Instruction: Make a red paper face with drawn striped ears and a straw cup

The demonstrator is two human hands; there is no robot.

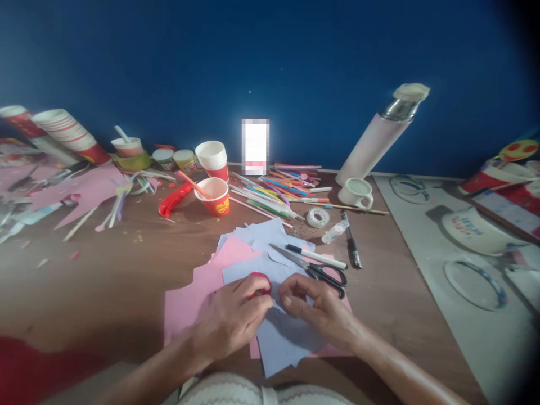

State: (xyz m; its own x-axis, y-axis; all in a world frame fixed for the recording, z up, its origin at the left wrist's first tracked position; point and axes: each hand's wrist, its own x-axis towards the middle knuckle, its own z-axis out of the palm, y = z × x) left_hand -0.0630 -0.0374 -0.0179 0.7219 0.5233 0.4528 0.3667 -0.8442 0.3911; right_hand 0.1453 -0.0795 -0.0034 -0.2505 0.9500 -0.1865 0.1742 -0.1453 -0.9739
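My left hand [236,315] is closed around a small red rounded thing [260,277], mostly hidden by the fingers, so its kind is unclear. Just to its right, my right hand [323,309] is curled with thumb and forefinger together; whatever they pinch is too small to make out. Both hands are over light blue paper sheets [280,343] that overlap pink paper [181,309]. Beyond the right hand lie black-handled scissors [327,275], their blades pointing up and left. A white marker with a black cap [316,256] rests beside them.
Farther back stand red and white paper cups [213,197], a mug [355,193] and a tall flask [375,140]. Colourful sticks [274,197], a clear tape roll [318,217], a small bottle [335,231] and a black pen [353,244] lie nearby. Pink scraps [84,188] are at left.
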